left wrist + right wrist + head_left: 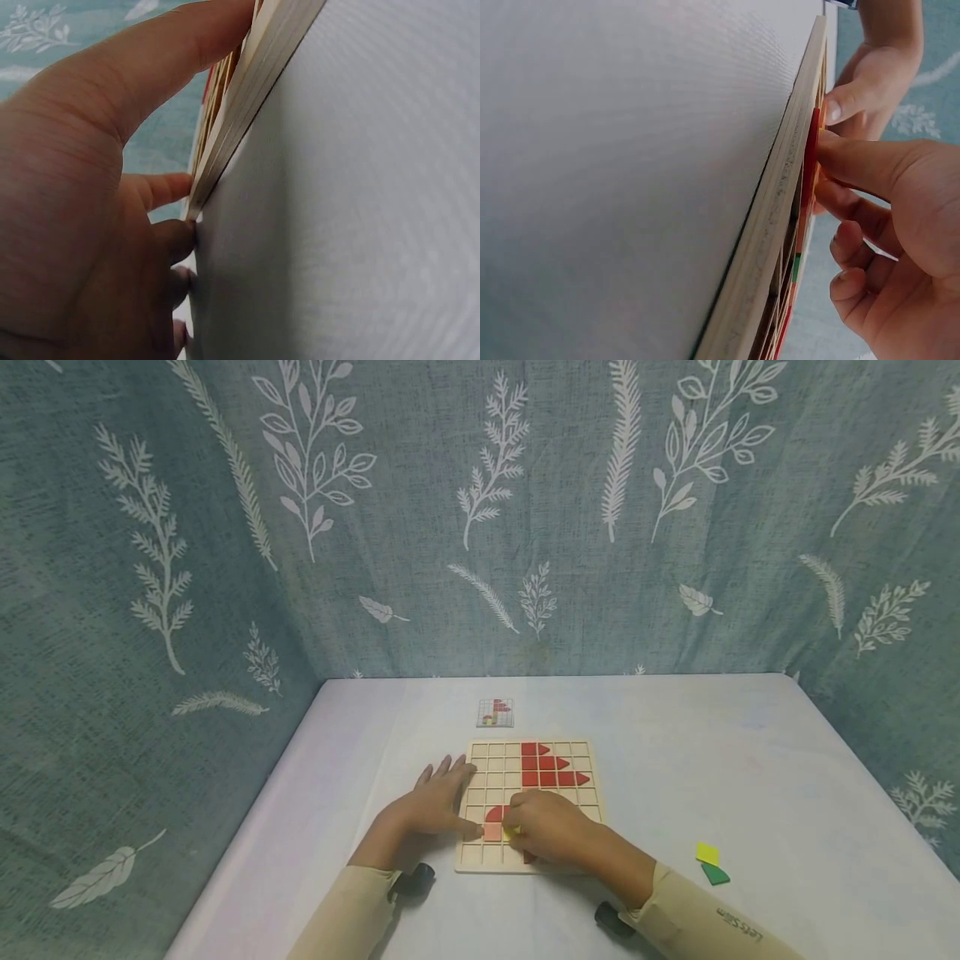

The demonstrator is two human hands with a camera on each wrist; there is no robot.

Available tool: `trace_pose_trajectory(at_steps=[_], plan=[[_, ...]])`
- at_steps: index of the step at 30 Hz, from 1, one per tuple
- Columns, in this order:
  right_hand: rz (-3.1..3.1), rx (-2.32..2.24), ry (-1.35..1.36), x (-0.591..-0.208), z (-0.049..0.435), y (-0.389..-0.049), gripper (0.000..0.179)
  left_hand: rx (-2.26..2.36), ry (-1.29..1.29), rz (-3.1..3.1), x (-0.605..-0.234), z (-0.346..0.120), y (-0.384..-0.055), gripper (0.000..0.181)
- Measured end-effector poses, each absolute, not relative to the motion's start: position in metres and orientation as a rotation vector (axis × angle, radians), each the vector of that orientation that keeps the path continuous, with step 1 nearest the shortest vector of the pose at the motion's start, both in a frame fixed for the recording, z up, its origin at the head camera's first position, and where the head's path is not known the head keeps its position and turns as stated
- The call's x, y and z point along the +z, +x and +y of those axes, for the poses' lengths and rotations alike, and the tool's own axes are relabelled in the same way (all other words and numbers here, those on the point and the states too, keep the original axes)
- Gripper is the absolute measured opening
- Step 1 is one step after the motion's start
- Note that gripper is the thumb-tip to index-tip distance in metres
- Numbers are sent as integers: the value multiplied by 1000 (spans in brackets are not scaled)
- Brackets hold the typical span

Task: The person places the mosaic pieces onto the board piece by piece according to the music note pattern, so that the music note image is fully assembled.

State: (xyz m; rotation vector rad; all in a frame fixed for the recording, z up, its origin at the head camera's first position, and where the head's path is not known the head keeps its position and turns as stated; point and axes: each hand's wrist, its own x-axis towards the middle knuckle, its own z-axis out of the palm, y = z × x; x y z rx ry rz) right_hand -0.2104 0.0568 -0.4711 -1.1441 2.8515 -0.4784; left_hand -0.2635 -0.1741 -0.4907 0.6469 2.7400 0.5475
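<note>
A wooden grid board (474, 857) lies flat on the table with coloured pieces in its cells. My left hand (431, 806) is spread along the board's left edge, fingertips at the rim. Its thumb (157, 60) reaches over the edge toward a pink square piece (492, 832). Above that square sits a red curved piece (494, 814). My right hand (551, 827) pinches a yellow piece (512, 832) over the cell beside the pink square, with thumb and index finger down at the board. The hand covers much of the yellow piece and the cells under it.
Three rows of red pieces (543, 763) with pointed right ends fill cells at the board's upper part. A small pattern card (495, 713) lies behind the board. Right of it, a yellow square (707, 853) and a green curved piece (715, 873) lie on the table.
</note>
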Motion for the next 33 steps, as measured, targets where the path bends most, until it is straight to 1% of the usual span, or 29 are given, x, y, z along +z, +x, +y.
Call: trace_pose_trajectory(at_steps=[9,12,14,18,25,33], plan=[[2832,-501,-1093,-473,55,-214,11,546,652,2747,-494,-176,-265,112],[2821,-516,-1112,-473,62,-217,9,547,648,2744,-496,-176,-266,113],[2829,-527,-1090,-470,71,-218,11,550,646,2741,-497,-176,-266,115],[2886,-513,-1014,-461,95,-221,21,534,642,2745,-497,-177,-266,117],[2964,-436,-932,-453,152,-214,18,530,633,2741,-495,-176,-265,117],[2977,-363,-662,-451,219,-197,18,548,672,2731,-498,-180,-266,113]])
